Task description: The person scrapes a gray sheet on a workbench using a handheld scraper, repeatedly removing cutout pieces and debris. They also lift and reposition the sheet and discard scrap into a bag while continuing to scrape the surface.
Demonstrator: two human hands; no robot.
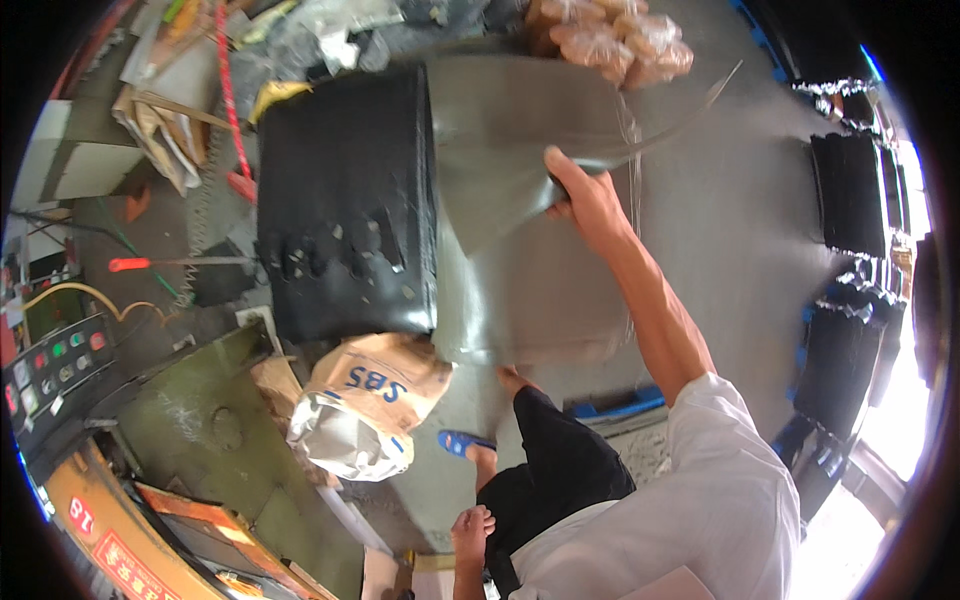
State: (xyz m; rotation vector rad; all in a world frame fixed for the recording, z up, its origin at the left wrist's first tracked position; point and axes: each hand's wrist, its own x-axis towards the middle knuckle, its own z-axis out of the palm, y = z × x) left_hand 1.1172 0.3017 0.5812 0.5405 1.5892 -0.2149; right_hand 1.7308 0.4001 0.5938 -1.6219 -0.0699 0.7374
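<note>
My right hand (589, 195) grips the folded-up edge of a thin, flexible grey-green sheet (525, 292), thumb on top. A narrow curved flap of it reaches right, partly blurred. The sheet lies right of a stack topped by a glossy black sheet (345, 165), which carries small scraps. Low in the view, my left hand (472, 525) has its fingers curled near my waist, with nothing visible in it. A brown paper sack (405, 367) bearing print, with a crumpled silvery opening, stands between the black stack and my feet.
Bundles in clear plastic (622, 37) lie beyond the sheet. Black stacks (847, 195) line the right side. A long red-handled tool (129, 263) lies at left, above a button control panel (56, 367) and a green machine surface (217, 442). A blue edge (619, 403) shows near my legs.
</note>
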